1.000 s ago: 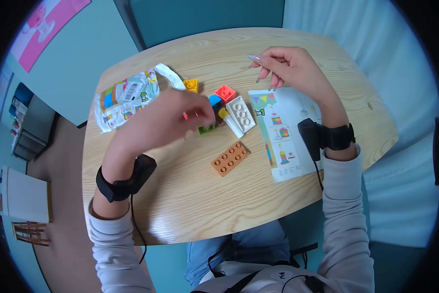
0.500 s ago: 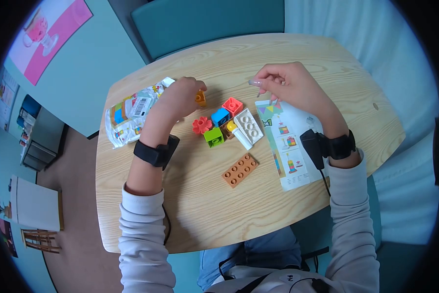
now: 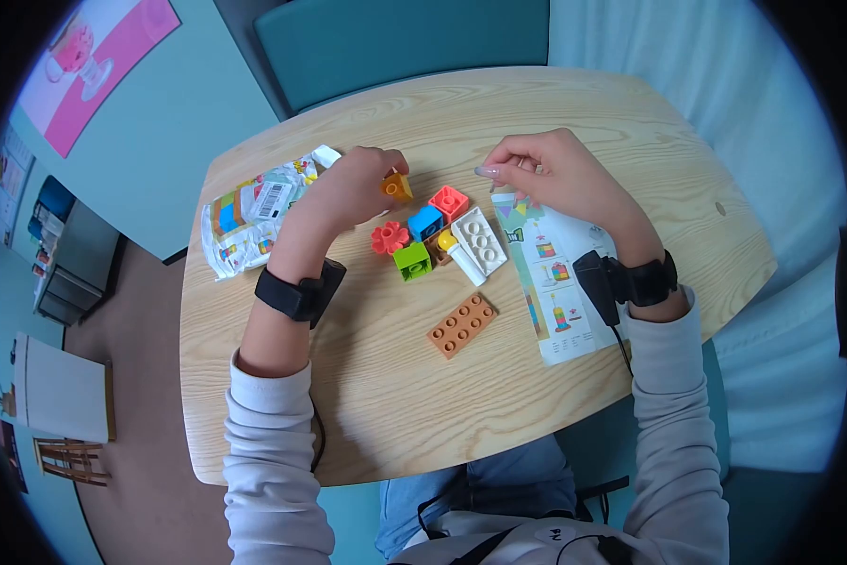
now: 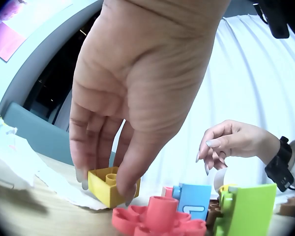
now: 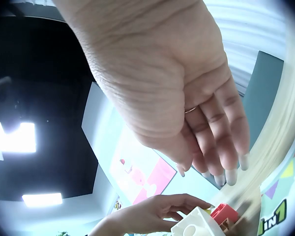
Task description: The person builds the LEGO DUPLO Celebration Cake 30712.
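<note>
Surface (image 3: 376,414) of pale wood beneath everything. Printed packet (image 3: 249,231) beside left hand (image 3: 343,192), toward 9 o'clock in the head view. Right hand (image 3: 562,179) well apart, toward 3 o'clock, fingers loosely curled around nothing. Red flower piece (image 3: 389,238) toward 6 o'clock from the yellow brick (image 4: 107,191): squarish, no clear long axis, hollow side upturned, at the left hand's 3 o'clock; far nearer that hand, and clamped between thumb and fingers in its grip. Contact with surface: impossible to tell.
</note>
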`<state>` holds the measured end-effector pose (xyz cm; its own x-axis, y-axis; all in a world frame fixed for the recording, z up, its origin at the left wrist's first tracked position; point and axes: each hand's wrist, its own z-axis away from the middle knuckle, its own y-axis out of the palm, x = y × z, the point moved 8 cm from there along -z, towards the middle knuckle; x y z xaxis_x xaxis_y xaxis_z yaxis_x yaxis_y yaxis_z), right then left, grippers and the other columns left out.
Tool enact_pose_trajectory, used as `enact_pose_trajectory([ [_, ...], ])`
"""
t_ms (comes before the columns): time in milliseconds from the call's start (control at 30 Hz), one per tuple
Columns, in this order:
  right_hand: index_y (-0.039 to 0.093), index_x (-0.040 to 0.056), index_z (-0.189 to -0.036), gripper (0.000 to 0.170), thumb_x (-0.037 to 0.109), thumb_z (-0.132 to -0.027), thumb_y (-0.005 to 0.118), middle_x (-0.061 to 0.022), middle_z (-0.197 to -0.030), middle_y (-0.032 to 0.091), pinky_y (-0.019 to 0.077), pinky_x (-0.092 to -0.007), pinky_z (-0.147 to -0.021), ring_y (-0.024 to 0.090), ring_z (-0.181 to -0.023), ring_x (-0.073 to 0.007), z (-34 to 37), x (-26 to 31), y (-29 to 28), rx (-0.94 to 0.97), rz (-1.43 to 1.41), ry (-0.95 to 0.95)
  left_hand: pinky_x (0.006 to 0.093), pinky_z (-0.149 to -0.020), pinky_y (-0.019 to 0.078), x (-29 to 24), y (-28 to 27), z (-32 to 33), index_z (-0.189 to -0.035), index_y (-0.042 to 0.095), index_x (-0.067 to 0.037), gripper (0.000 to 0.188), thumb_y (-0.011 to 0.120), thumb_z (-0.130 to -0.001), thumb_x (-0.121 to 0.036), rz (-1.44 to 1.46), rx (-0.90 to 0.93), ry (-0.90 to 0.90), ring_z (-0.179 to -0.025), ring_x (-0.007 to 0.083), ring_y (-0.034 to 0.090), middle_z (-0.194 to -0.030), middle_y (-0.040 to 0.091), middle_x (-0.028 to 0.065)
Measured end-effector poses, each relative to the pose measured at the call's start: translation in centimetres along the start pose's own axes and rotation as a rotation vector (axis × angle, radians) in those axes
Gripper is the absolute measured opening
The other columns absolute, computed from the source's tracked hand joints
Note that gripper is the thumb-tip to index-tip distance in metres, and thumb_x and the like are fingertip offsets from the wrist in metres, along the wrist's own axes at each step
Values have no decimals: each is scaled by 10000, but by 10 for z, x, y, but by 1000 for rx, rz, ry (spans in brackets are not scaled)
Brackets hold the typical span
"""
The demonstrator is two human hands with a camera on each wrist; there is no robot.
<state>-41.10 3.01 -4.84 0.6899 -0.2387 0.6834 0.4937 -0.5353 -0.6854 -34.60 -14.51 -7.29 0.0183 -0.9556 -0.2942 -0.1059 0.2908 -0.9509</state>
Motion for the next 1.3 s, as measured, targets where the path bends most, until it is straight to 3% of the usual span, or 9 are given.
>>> enact_pose_trajectory([
  [267, 683, 11, -1009, 196, 164, -895, 639, -43, -733, 682, 441, -218, -557, 584, -608, -64, -2, -3, 7, 38, 78, -61, 343, -767, 530, -5, -14, 6, -1114, 649, -28, 350, 730, -803, -167, 68, -128, 99, -872, 235, 654, -1013, 679, 140],
  [433, 670, 0, -1021, 198, 146, -891, 637, -70, -813, 690, 479, -241, -607, 609, -669, -89, -1, 0, 9, 47, 79, -45, 333, -715, 527, -43, -15, 18, -1032, 695, -38, 301, 715, -811, -241, 103, 128, 92, -807, 252, 663, -912, 693, 127],
  [567, 652, 4, -1072, 216, 92, -878, 615, -102, -915, 674, 501, -263, -648, 623, -753, -123, -4, -8, 16, 42, 68, -52, 324, -686, 500, -35, 7, 16, -1098, 659, -19, 371, 741, -806, -233, 105, 209, 129, -773, 225, 643, -876, 691, 128],
  [700, 631, 29, -1139, 297, 15, -850, 568, -114, -989, 636, 514, -288, -697, 620, -809, -172, -5, 7, 28, 48, 149, -271, 327, -692, 504, -32, 9, 13, -1118, 649, -23, 373, 735, -783, -162, 120, 202, 75, -780, 230, 645, -886, 692, 134],
  [900, 605, 63, -1197, 387, 1, -818, 563, -125, -1067, 627, 520, -323, -800, 623, -913, -239, -17, 10, 29, 80, 140, -309, 323, -692, 506, -40, -18, 18, -1091, 651, -3, 385, 718, -724, -98, 94, -60, 161, -759, 222, 620, -823, 655, 126],
  [1067, 584, 114, -1240, 445, 60, -799, 610, -130, -1115, 634, 519, -372, -825, 629, -965, -292, -39, 13, 51, 260, 484, -300, 322, -670, 496, -18, -26, 17, -1002, 673, 26, 315, 720, -719, -104, 119, -108, 45, -731, 213, 602, -814, 639, 131],
  [1100, 602, 118, -1213, 427, 99, -788, 637, -126, -1100, 641, 507, -396, -823, 631, -955, -302, -37, 20, 53, 396, 480, -91, 322, -664, 493, -14, -26, 17, -971, 678, 35, 292, 721, -718, -105, 113, -129, 5, -719, 211, 595, -807, 633, 132],
  [1233, 622, 103, -1156, 377, 114, -781, 654, -122, -1076, 646, 502, -405, -795, 634, -934, -301, -45, 17, 72, 508, 576, -112, 339, -598, 532, -11, -23, 14, -982, 662, 56, 332, 715, -703, -116, 106, -93, -41, -696, 259, 636, -867, 646, 166],
  [1300, 635, 87, -1083, 321, 129, -768, 681, -128, -1031, 647, 500, -408, -768, 631, -928, -304, -47, 18, 74, 471, 588, -161, 327, -677, 496, -13, -31, 16, -957, 653, 46, 283, 716, -711, -81, 80, -205, 26, -709, 216, 584, -803, 611, 129],
])
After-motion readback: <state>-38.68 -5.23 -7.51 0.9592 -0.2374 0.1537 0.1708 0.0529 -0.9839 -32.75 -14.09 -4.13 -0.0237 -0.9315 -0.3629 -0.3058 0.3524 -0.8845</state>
